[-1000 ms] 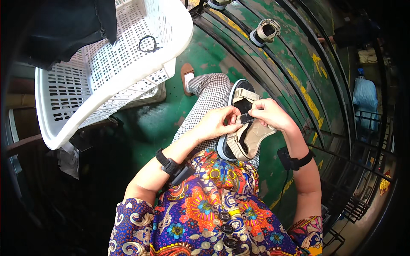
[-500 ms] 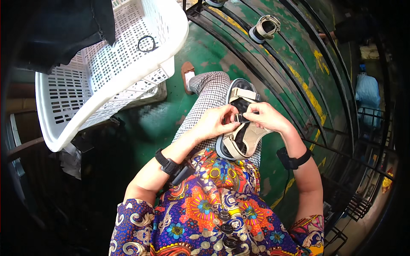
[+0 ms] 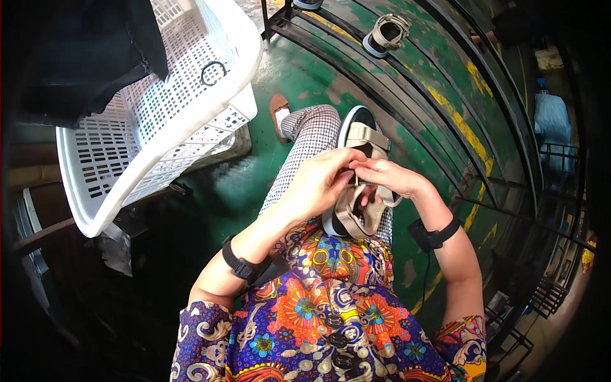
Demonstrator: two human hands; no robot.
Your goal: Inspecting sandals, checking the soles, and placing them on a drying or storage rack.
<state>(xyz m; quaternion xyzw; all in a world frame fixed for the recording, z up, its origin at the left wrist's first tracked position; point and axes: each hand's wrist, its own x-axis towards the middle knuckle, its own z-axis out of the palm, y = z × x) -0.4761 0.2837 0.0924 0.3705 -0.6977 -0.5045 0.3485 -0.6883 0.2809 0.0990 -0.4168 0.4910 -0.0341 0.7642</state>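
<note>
A beige strappy sandal [image 3: 368, 136] with a black insole and a pale sole edge rests on my thigh, toe pointing away from me. My left hand [image 3: 320, 183] is closed in a pinch on the sandal's middle strap. From the other side my right hand [image 3: 389, 177] pinches at the same spot, its thumb and forefinger meeting the left fingertips while the other fingers curl into the sandal opening. Between them the strap and its buckle are mostly hidden by the fingers.
To the left stands a white perforated plastic basket [image 3: 184, 137], a black sheet [image 3: 95, 63] hanging over it and a dark ring [image 3: 214, 73] inside. Ahead and right runs a black metal rack [image 3: 439, 95], carrying another beige sandal [image 3: 386, 36]. A blue bag [image 3: 552, 127] sits at far right.
Both hands have shifted slightly toward the toe and rolled inward. The black buckle seen between the fingertips earlier is now covered. The view has tilted a little.
</note>
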